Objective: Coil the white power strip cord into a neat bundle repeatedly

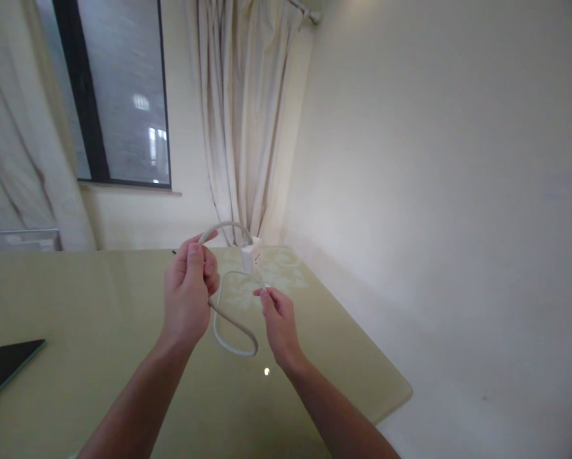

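A white power strip (252, 254) with socket holes on its face hangs or stands near the far right part of the table; whether it touches the top I cannot tell. From its top a pale cable (228, 224) arcs over to my left hand (189, 287), which is closed around it. Below that hand the cable runs out again and makes a loose loop (240, 352) in front of me. My right hand (278, 319) pinches the cable between thumb and fingers, just below the power strip.
The pale green glossy table (99, 357) has a leaf pattern at its far right. A dark flat object (8, 366) lies at the left edge. A white wall (433, 223) borders the right side. Behind are curtains (247, 115) and a window (123, 95).
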Action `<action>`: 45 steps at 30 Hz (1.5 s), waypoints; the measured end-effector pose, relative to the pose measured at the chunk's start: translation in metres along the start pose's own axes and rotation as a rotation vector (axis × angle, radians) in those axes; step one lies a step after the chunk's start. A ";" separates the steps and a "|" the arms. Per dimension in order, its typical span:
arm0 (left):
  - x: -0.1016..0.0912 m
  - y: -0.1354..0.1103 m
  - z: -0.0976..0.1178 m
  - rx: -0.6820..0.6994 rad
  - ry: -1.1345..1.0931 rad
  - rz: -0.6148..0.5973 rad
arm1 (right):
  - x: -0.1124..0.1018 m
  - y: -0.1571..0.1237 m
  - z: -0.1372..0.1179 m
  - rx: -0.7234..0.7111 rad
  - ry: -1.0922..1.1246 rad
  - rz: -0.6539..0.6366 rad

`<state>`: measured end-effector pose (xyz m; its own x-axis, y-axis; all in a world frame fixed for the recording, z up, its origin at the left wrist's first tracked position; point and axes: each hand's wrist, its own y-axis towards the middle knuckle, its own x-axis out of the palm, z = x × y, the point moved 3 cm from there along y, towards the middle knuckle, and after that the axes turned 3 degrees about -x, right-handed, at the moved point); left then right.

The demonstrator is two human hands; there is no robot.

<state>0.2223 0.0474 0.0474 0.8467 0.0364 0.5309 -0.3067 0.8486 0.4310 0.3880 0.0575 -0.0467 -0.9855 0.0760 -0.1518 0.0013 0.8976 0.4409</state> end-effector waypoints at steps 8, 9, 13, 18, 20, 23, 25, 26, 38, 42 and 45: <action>-0.007 -0.001 0.002 -0.216 0.393 -0.454 | 0.047 0.046 -0.052 0.001 0.711 -0.112; -0.008 0.001 0.001 -0.219 0.454 -0.499 | 0.049 0.052 -0.056 0.025 0.740 -0.102; -0.015 0.012 -0.011 -0.202 0.517 -0.440 | 0.049 0.062 -0.061 -0.027 0.570 -0.065; -0.017 0.011 -0.037 -0.441 0.302 -0.272 | 0.038 0.060 -0.066 -0.316 0.247 -0.047; -0.013 0.007 -0.042 -0.517 0.218 -0.264 | 0.034 0.062 -0.066 -0.278 0.299 -0.113; -0.009 0.006 -0.039 -0.427 0.145 -0.223 | 0.034 0.065 -0.067 -0.181 0.423 -0.243; -0.011 0.009 -0.034 -0.260 0.161 -0.174 | 0.035 0.067 -0.067 -0.134 0.475 -0.294; -0.014 0.011 -0.032 -0.177 0.189 -0.148 | 0.037 0.068 -0.067 -0.121 0.488 -0.308; -0.025 0.005 -0.008 0.886 1.067 0.058 | 0.059 0.087 -0.023 0.082 0.515 -0.460; -0.025 -0.001 -0.009 1.105 1.045 -0.014 | 0.054 0.088 -0.019 0.175 0.473 -0.554; -0.033 -0.001 -0.011 1.187 1.091 -0.049 | 0.047 0.082 -0.027 0.194 0.172 -0.515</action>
<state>0.1990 0.0509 0.0215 0.5962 0.8025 -0.0225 0.0214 0.0121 0.9997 0.3375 0.1231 0.0061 -0.8808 -0.4489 -0.1504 -0.4706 0.8647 0.1756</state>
